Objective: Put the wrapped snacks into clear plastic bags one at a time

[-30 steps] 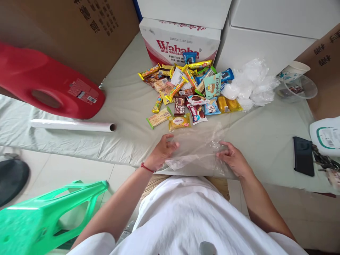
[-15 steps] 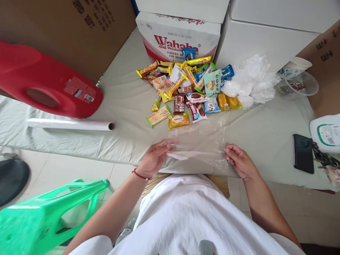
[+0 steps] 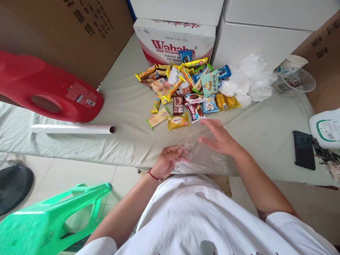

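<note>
- Plastic bag (image 3: 203, 159), clear and crumpled, at the front edge of the cloth-covered table (image 3: 127, 138).
- Left hand (image 3: 168, 160) pinches the bag's left end.
- Right hand (image 3: 222, 140), fingers spread, grips nothing, fingertips beside a red-and-white snack packet (image 3: 195, 112).

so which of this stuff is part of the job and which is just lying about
Likely part of it:
clear plastic bag, held by the left hand
wrapped snacks just beyond it
possibly the crumpled clear plastic beside them

Seemingly just lying about:
red jug
white roll
black phone
paper cup
green stool
</note>
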Demonstrator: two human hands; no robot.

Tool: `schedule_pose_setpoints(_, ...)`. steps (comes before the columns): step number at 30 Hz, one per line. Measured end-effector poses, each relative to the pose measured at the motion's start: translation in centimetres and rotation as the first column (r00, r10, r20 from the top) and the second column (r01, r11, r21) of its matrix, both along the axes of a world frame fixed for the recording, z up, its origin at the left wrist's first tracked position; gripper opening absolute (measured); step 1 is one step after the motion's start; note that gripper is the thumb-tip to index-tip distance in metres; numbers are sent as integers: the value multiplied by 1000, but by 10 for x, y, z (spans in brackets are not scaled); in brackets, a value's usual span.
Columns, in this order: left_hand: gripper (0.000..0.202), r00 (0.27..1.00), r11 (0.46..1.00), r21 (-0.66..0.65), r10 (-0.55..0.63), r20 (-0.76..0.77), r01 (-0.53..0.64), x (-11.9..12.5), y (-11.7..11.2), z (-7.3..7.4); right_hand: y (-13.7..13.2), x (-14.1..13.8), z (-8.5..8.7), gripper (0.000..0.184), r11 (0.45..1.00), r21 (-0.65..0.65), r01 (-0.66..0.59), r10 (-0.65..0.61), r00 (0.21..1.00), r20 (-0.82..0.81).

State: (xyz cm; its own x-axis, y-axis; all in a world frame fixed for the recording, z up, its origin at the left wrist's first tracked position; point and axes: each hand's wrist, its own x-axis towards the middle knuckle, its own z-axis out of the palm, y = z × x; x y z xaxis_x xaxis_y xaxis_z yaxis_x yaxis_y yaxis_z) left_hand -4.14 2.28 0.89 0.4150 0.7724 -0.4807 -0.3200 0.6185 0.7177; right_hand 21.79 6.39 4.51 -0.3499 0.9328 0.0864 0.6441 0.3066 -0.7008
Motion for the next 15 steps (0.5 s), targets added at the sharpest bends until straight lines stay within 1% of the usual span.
schedule_pose_setpoints(1,36,999,999,11,-42,27,41,0,-2,1,9,-12,-5,66,990,-93,-106,104,994,-27)
schedule_pose_setpoints(2,37,996,997,24,-73,56,71,-2,-3,1,17,-21,-11,67,962,-192,-194,185,981,-61)
schedule_pose_setpoints(3,40,992,996,33,-89,84,86,-3,-4,1,22,-28,-16,61,924,-281,-260,242,965,-98)
schedule_pose_setpoints(4,41,991,996,37,-85,102,82,-5,-5,0,26,-32,-20,51,887,-350,-301,270,953,-136)
schedule_pose_setpoints(5,40,991,997,34,-75,106,72,-7,-6,-2,28,-33,-22,43,862,-396,-315,265,948,-177)
schedule_pose_setpoints(6,38,993,998,26,-56,101,54,-9,-7,-4,29,-32,-22,40,852,-426,-305,229,948,-221)
schedule_pose_setpoints(8,37,995,1000,3,8,95,-8,-13,-9,-9,29,-26,-17,39,850,-471,-237,98,949,-300)
schedule_pose_setpoints(9,38,994,999,-7,43,104,-42,-15,-9,-12,28,-22,-13,40,845,-495,-204,40,946,-323)
schedule_pose_setpoints(11,40,985,996,-25,88,147,-85,-17,-10,-14,27,-15,-5,40,829,-535,-164,-32,941,-338)
schedule_pose_setpoints(13,42,977,997,-41,71,201,-64,-18,-9,-14,25,-10,-1,40,819,-557,-139,-67,941,-332)
schedule_pose_setpoints(15,55,966,998,-57,10,258,4,-20,-8,-11,23,-6,-1,40,813,-571,-113,-93,943,-319)
